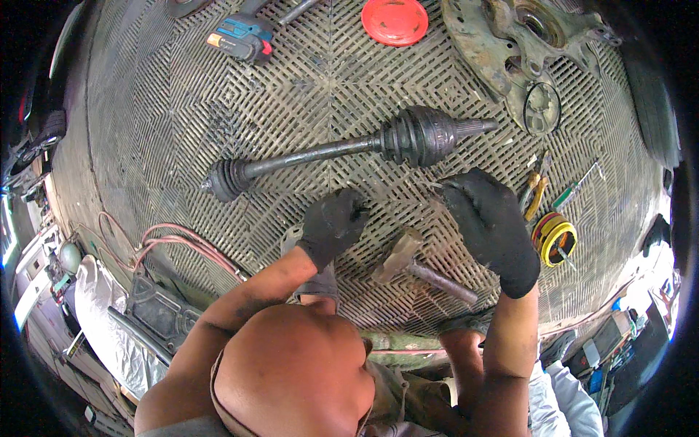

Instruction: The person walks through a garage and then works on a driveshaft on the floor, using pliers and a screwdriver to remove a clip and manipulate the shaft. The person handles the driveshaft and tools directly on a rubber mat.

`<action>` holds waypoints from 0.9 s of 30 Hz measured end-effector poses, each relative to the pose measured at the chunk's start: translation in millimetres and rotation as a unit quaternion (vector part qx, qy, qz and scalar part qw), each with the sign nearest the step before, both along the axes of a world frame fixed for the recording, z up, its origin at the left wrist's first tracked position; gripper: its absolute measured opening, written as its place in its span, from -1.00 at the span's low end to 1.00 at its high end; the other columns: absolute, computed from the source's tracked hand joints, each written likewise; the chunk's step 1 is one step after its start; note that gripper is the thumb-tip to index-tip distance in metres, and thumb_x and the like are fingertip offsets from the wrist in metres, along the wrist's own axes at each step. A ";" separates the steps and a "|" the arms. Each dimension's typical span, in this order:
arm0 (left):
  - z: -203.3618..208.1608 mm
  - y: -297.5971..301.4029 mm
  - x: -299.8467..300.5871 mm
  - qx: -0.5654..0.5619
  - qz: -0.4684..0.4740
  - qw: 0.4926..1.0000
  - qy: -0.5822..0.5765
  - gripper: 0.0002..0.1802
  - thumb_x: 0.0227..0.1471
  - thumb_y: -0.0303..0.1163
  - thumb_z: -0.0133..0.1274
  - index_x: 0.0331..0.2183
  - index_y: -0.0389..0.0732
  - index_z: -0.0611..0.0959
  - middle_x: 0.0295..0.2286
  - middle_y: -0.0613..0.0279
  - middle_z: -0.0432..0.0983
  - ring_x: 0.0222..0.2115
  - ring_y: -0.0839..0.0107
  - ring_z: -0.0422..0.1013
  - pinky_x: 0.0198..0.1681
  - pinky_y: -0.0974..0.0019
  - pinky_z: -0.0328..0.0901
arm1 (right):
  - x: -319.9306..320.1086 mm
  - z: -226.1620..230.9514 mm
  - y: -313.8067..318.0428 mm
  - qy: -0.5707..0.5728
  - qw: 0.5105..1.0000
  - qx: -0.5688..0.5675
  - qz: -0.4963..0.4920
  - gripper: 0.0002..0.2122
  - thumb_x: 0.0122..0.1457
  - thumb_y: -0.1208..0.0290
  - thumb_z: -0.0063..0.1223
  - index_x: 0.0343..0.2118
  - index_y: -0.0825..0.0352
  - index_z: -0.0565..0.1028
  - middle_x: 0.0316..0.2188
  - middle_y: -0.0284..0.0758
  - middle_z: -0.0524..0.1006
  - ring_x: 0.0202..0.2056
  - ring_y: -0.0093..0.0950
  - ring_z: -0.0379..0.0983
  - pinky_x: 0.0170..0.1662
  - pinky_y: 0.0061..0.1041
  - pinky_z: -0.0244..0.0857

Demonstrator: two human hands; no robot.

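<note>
A drive axle shaft [313, 155] with ribbed black boots lies across the slatted floor mat [291, 87], just beyond both hands. My left hand [335, 226], in a black glove, is closed with its fingers curled, near the middle of the shaft and apart from it. Also gloved, my right hand [491, 226] is closed below the thick boot [419, 136]. A thin, light sliver shows at its fingertips, too small to name. What either fist holds is hidden. A hammer [429, 268] with a metal handle rests on the mat between my forearms.
Pliers [539, 191], a green-handled tool [571, 191] and a yellow roll [555, 240] lie right of my right hand. Farther off are a rusty steering knuckle [539, 29], a black ring [543, 108], a red round dish [395, 22] and a blue cordless tool [244, 35]. Red hoses [186, 244] run at left.
</note>
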State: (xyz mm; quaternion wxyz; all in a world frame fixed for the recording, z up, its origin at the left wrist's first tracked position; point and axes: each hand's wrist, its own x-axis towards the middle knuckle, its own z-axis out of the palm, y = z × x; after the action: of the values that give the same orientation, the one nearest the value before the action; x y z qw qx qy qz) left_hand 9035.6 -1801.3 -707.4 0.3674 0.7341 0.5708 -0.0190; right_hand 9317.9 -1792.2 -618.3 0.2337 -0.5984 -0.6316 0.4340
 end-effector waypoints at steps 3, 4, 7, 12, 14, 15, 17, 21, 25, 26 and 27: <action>-3.3 -6.1 -2.8 0.003 0.036 0.998 -0.054 -0.78 0.00 -0.27 0.27 -0.34 -0.18 0.65 -0.36 0.05 0.61 -0.40 -0.01 0.56 -0.30 0.03 0.44 | -6.2 -4.8 -6.7 -0.001 1.000 -0.011 -0.024 -0.85 0.23 0.44 0.08 -0.23 0.41 0.56 -0.39 0.01 0.54 -0.35 0.03 0.51 -0.27 -0.14 0.39; -5.6 -8.2 -4.4 -0.005 0.052 0.995 -0.084 -0.79 0.00 -0.30 0.26 -0.32 -0.18 0.64 -0.34 0.05 0.60 -0.39 0.00 0.56 -0.29 0.03 0.44 | -7.9 -7.0 -7.7 0.002 1.000 -0.010 -0.024 -0.85 0.23 0.44 0.08 -0.23 0.41 0.56 -0.39 0.02 0.54 -0.35 0.03 0.51 -0.27 -0.14 0.39; -14.2 -11.6 -7.0 0.077 -0.001 0.990 -0.116 -0.80 0.00 -0.38 0.25 -0.28 -0.15 0.64 -0.36 0.05 0.60 -0.42 0.02 0.55 -0.32 0.05 0.44 | -12.4 -10.8 -9.3 0.013 0.999 -0.020 -0.028 -0.84 0.22 0.44 0.10 -0.23 0.41 0.57 -0.38 0.03 0.55 -0.34 0.03 0.52 -0.26 -0.14 0.39; -14.9 0.0 -11.8 0.089 -0.045 0.990 -0.098 -0.81 0.01 -0.39 0.25 -0.29 -0.20 0.64 -0.38 0.03 0.58 -0.40 0.04 0.55 -0.34 0.11 0.44 | -29.6 -8.7 -4.8 0.027 0.998 -0.032 -0.052 -0.83 0.21 0.43 0.12 -0.22 0.41 0.59 -0.37 0.02 0.56 -0.34 0.01 0.53 -0.24 -0.17 0.40; -8.0 8.5 -8.5 0.067 -0.026 0.989 -0.132 -0.83 0.05 -0.40 0.24 -0.29 -0.23 0.63 -0.40 0.06 0.59 -0.41 0.11 0.55 -0.35 0.16 0.43 | -36.2 -7.0 -3.3 0.023 0.997 -0.041 -0.060 -0.83 0.20 0.43 0.13 -0.22 0.41 0.59 -0.38 0.01 0.56 -0.34 0.01 0.53 -0.24 -0.18 0.40; 0.8 14.8 -0.2 0.043 -0.004 0.985 -0.169 -0.84 0.08 -0.41 0.22 -0.29 -0.24 0.63 -0.40 0.10 0.59 -0.42 0.16 0.55 -0.34 0.18 0.43 | -37.8 -6.0 -4.1 0.026 0.997 -0.025 -0.068 -0.83 0.20 0.44 0.13 -0.21 0.40 0.60 -0.39 0.01 0.56 -0.35 0.00 0.53 -0.25 -0.19 0.40; 14.1 25.1 12.6 -0.031 0.058 0.967 -0.246 -0.85 0.14 -0.42 0.20 -0.26 -0.27 0.62 -0.40 0.18 0.60 -0.43 0.30 0.53 -0.33 0.23 0.42 | -43.0 -4.5 -2.2 0.032 0.996 -0.028 -0.076 -0.83 0.19 0.44 0.13 -0.21 0.40 0.61 -0.41 0.01 0.55 -0.36 0.00 0.53 -0.26 -0.20 0.40; 27.9 39.5 20.8 -0.161 0.135 0.930 -0.301 -0.80 0.17 -0.41 0.20 -0.19 -0.29 0.61 -0.43 0.23 0.62 -0.44 0.54 0.46 -0.34 0.34 0.39 | -52.3 -11.3 -4.2 0.028 0.994 0.012 -0.106 -0.83 0.19 0.45 0.13 -0.21 0.40 0.61 -0.43 0.00 0.55 -0.39 -0.01 0.53 -0.30 -0.21 0.40; 17.5 42.1 15.4 -0.213 0.179 0.891 -0.358 -0.72 0.15 -0.42 0.23 -0.12 -0.32 0.60 -0.39 0.26 0.62 -0.39 0.61 0.45 -0.29 0.39 0.41 | -52.2 -14.2 -5.0 0.015 0.995 0.002 -0.104 -0.84 0.19 0.47 0.13 -0.22 0.40 0.61 -0.43 0.01 0.57 -0.40 -0.02 0.54 -0.32 -0.21 0.40; 14.9 39.5 14.9 -0.207 0.188 0.880 -0.383 -0.69 0.15 -0.43 0.23 -0.09 -0.32 0.60 -0.37 0.26 0.62 -0.38 0.61 0.46 -0.27 0.39 0.42 | -50.2 -15.2 -6.1 0.017 0.995 -0.001 -0.101 -0.85 0.19 0.47 0.13 -0.22 0.40 0.61 -0.43 0.01 0.57 -0.40 -0.02 0.54 -0.32 -0.21 0.40; 18.6 39.9 18.0 -0.201 0.195 0.869 -0.407 -0.66 0.14 -0.43 0.23 -0.06 -0.32 0.59 -0.34 0.27 0.62 -0.37 0.60 0.46 -0.25 0.40 0.42 | -48.8 -16.1 -7.2 0.020 0.995 -0.004 -0.099 -0.85 0.19 0.48 0.13 -0.22 0.40 0.61 -0.43 0.01 0.57 -0.40 -0.03 0.55 -0.32 -0.21 0.41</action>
State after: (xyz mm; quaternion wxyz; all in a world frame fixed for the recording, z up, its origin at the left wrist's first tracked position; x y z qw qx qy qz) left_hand 9053.5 -1761.4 -688.7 0.7031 0.4605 0.4863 0.2388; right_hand 9269.2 -1799.3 -634.4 0.2857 -0.6502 -0.5630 0.4227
